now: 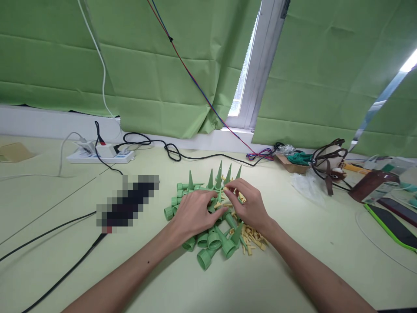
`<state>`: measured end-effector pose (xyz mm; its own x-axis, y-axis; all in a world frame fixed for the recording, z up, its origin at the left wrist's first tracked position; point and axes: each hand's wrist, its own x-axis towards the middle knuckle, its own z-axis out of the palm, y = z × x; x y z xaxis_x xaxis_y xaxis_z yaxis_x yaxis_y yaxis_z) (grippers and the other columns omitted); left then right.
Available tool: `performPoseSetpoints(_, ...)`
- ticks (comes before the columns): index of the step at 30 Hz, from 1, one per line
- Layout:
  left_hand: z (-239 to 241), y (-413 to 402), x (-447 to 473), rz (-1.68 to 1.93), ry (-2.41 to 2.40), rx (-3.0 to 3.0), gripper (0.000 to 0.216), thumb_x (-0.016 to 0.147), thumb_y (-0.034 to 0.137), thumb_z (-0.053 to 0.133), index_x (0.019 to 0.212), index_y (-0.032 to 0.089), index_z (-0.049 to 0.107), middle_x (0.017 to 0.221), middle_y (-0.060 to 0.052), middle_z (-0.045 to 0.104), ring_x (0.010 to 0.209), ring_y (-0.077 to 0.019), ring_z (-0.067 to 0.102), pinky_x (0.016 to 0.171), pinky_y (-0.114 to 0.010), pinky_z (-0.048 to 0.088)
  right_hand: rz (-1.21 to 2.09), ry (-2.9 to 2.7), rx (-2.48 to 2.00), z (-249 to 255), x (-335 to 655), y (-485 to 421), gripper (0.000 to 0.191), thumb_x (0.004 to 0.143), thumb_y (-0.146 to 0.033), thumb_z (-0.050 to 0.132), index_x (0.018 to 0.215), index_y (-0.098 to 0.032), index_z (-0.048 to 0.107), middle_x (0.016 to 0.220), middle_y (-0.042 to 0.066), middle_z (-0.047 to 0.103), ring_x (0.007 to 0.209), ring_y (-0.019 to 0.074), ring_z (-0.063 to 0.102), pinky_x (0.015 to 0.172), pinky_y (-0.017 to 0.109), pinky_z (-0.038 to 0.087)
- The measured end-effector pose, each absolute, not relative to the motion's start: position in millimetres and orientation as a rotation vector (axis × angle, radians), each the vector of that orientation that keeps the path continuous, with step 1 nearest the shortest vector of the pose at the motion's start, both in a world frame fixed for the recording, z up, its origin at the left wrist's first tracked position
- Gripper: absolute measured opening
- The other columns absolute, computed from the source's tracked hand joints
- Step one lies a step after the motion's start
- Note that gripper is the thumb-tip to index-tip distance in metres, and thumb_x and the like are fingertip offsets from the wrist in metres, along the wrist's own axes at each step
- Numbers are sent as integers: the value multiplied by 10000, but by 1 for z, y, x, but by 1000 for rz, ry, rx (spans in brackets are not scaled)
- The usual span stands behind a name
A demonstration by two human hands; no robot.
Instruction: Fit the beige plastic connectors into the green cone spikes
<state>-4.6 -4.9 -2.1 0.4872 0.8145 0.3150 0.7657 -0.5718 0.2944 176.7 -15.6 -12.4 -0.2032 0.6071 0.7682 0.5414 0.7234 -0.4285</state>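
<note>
My left hand [197,211] curls over a pile of hollow green plastic spikes [214,239]. Its thumb and forefinger are around one green spike [219,198], whose lower part is hidden. Close beside it, my right hand [249,204] pinches a small yellow plastic piece [225,189] by the spike's tip. Several green spikes [210,178] stand point-up behind the hands, while others lie on their sides with round open ends showing. Under and in front of my right hand lies a heap of small yellow plastic pieces [252,238].
A power strip [100,156] with plugs stands at the back left, and a black cable [202,157] runs along the wall. A blurred dark object [128,204] lies left of the pile. On the right are a clear plastic bag [308,187], a cardboard box [291,165] and a green-edged phone [392,226].
</note>
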Motion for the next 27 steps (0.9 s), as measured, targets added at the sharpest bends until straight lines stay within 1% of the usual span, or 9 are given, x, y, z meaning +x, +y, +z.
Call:
performPoseSetpoints(3,-2,-5,-4,607,1416,2617,344,848,527,540,859,201,648,701,-29,657,641,-205,586,512,-261,272,80,-1866,-894,-13,177,-16,78,939,-168,517,936,-195,590,855,60,620,737,168,563,678,313,484)
performPoseSetpoints(5,-3,-6,-4,596,1423,2623,321,841,492,555,935,207,669,747,-38,685,693,-227,617,528,-270,304,80,-1865,-898,-13,177,-16,84,942,-174,511,934,-197,591,853,59,622,739,170,566,681,317,487)
performPoseSetpoints(8,-5,-5,-5,589,1425,2620,340,842,450,558,1050,209,679,826,-56,719,767,-250,650,564,-290,368,83,-1866,-902,-12,177,-15,83,944,-181,513,940,-197,593,863,60,625,748,171,571,688,318,489)
performPoseSetpoints(11,-7,-5,-5,612,1404,2603,346,855,410,548,1096,198,679,901,-66,737,834,-256,669,629,-310,432,89,-1867,-897,-12,178,-15,78,943,-173,518,942,-191,594,865,59,626,749,163,569,694,311,487)
performPoseSetpoints(13,-7,-5,-4,635,1391,2597,329,865,380,538,1100,198,679,915,-60,743,845,-252,675,647,-314,448,87,-1864,-891,-12,178,-15,75,940,-167,522,943,-188,594,866,58,627,747,160,567,693,307,486)
performPoseSetpoints(19,-4,-6,-4,750,1353,2602,264,885,322,509,1039,192,681,939,-60,738,815,-238,679,628,-307,455,84,-1820,-911,-13,178,-15,72,943,-181,513,945,-195,583,845,46,624,739,162,578,671,301,488)
performPoseSetpoints(23,-3,-5,-4,879,1289,2569,241,887,285,507,1050,188,655,964,-70,722,855,-238,669,694,-327,487,164,-1721,-971,-14,178,-14,60,957,-231,501,987,-201,542,861,43,614,755,167,609,684,305,507)
performPoseSetpoints(27,-3,-6,-3,981,1201,2539,236,885,261,524,1083,184,626,991,-65,708,862,-222,657,725,-326,499,309,-1671,-982,-16,178,-15,69,987,-271,459,1018,-212,477,856,32,628,652,142,610,668,307,516)
